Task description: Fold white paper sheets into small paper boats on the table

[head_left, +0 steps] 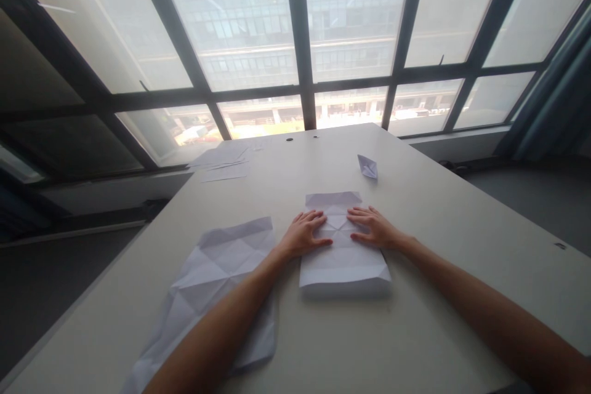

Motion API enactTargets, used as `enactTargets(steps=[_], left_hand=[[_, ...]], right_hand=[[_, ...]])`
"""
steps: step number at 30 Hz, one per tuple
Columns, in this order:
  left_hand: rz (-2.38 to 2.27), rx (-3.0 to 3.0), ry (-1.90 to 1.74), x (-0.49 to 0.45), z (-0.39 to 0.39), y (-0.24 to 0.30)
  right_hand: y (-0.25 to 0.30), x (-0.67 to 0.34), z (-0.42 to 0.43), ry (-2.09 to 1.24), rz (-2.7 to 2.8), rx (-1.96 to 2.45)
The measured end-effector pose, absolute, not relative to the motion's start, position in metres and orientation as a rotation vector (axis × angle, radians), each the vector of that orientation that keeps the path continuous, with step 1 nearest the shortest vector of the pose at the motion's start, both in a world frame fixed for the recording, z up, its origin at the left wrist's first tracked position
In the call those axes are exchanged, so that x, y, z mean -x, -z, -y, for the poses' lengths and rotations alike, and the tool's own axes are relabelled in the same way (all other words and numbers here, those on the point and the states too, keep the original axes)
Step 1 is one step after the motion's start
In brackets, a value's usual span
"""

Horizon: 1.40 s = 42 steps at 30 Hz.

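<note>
The white paper (344,261) lies at 12 o'clock, creased, both ends turned up, its long axis running from 6 to 12. The left hand (305,234) and right hand (375,228) rest on its 9 and 3 o'clock sides, fingers spread, gripping nothing. Beyond, toward 1, lies a small folded paper (368,167).

Paper (341,260) on the table (332,345) before me, my left hand (307,234) on its left side, my right hand (375,229) on its right, a sheet (221,268) leftward below my left forearm (235,317), a folded piece (368,167) beyond rightward, seemingly loose leaves (225,166) far left, windows (353,12) behind.
</note>
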State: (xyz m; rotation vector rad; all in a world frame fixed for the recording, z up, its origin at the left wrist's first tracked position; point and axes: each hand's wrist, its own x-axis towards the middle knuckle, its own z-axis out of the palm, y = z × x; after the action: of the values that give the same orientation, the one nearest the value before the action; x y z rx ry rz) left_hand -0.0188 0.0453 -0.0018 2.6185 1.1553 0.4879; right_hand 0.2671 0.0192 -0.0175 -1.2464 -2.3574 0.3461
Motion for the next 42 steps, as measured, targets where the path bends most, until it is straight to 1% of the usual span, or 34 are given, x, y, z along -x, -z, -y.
enactTargets(steps=[6, 12, 15, 21, 26, 29, 32, 36, 40, 42], left_hand=[[-1.132, -2.603, -0.505, 0.02, -0.048, 0.004], [-1.012, -2.623, -0.364, 0.027, -0.049, -0.003], [-1.0, -2.603, -0.362, 0.028, -0.049, -0.005], [-1.02, -2.465, -0.594, 0.03, -0.054, 0.001], [-1.018, -2.303, -0.741, 0.029, -0.059, 0.007], [-1.033, -2.259, -0.825, 0.026, -0.057, 0.006], [-1.079, -2.143, -1.04, 0.024, -0.052, 0.0], [-1.118, -1.832, -1.373, 0.02, -0.047, -0.008], [-1.144, -1.529, -1.477, 0.013, -0.042, -0.01], [-1.16, -1.384, -1.515, 0.009, -0.041, -0.009]], right_hand=[[0.012, -0.272, -0.017, -0.442, 2.377, 1.225], [0.007, -0.274, -0.015, -0.5, 2.418, 1.191], [0.006, -0.274, -0.015, -0.511, 2.414, 1.223], [0.013, -0.274, -0.017, -0.545, 2.327, 1.237], [0.026, -0.276, -0.024, -0.557, 2.121, 1.221], [0.025, -0.274, -0.025, -0.535, 1.979, 1.165], [0.018, -0.272, -0.021, -0.557, 1.811, 1.136], [0.009, -0.265, -0.016, -0.65, 1.493, 1.168], [0.001, -0.256, -0.01, -0.809, 1.263, 1.135], [-0.003, -0.252, -0.007, -0.973, 1.268, 1.087]])
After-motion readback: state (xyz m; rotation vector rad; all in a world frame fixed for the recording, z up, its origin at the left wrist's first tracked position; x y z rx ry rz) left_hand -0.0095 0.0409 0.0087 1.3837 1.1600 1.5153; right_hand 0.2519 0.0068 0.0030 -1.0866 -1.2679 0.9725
